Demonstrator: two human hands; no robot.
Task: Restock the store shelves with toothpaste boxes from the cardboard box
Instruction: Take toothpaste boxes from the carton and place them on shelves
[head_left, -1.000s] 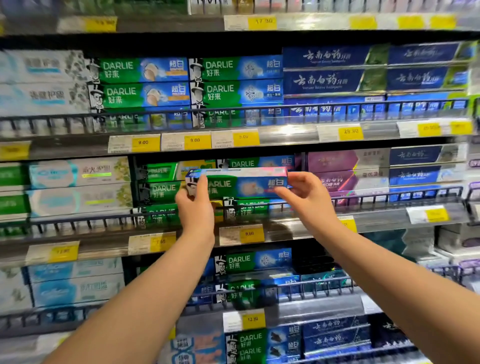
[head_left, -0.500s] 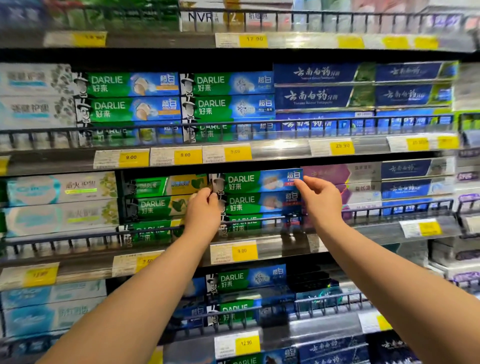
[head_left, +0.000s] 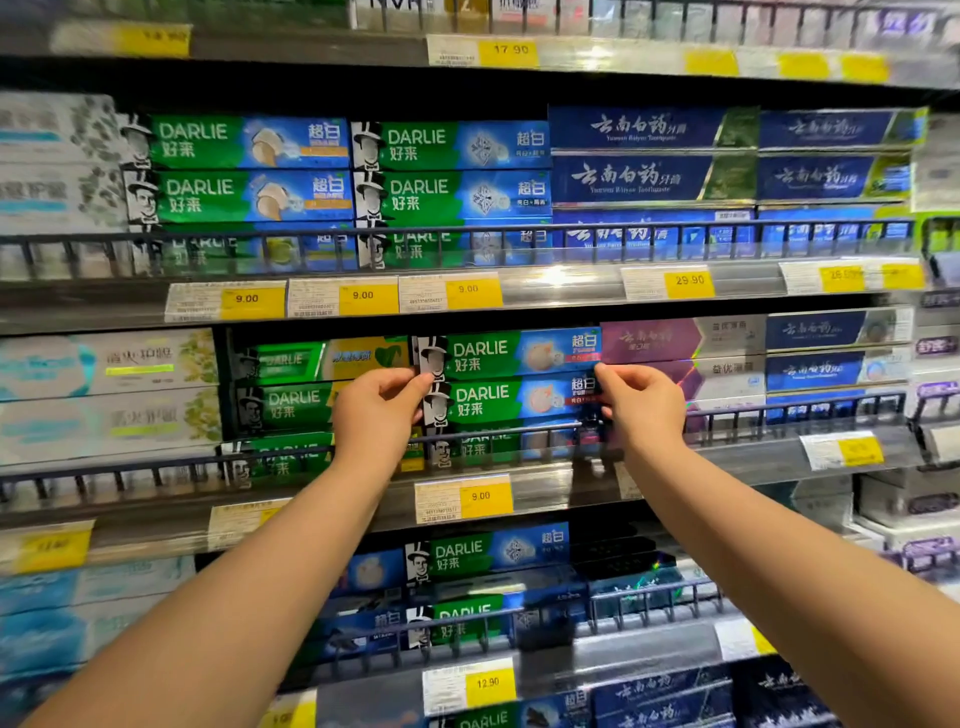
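Currently we log one toothpaste box (head_left: 506, 355), top of its stack on the middle shelf (head_left: 571, 480). Long axis runs level, left to right, spanning between our grips. Left hand (head_left: 376, 410) pinches the left end; right hand (head_left: 641, 408) pinches the right end, fingers curled. Both sit equally near. Cardboard box: not visible.

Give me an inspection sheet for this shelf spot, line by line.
Surface: middle shelf with a wire front rail.
Job's things: top Darlie box lies on a matching stack; cardboard box not in view.
Clutter: nothing seen.
Grippers: left hand and right hand pinch that box's two ends.
Cables: nothing seen.
Surroundings: yellow 9.00 price tag below; purple boxes to the right.
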